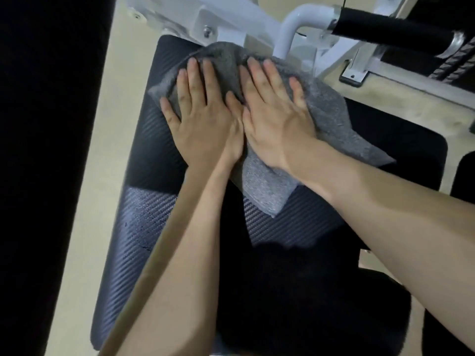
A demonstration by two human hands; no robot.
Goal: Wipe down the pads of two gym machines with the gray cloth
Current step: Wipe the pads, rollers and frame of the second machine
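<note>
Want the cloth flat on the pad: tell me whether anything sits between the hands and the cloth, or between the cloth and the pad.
Nothing visible. The left hand and right hand press flat on the gray cloth, which lies directly on the black pad.

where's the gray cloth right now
In the head view, the gray cloth lies spread on the far end of the black pad, pressed flat under both hands, just below the white frame.

fuzzy gray cloth [331, 119], ribbed black pad [146, 222], glossy white frame [290, 29]

Cloth [331, 119] on pad [144, 155], under both hands [205, 119].
</note>
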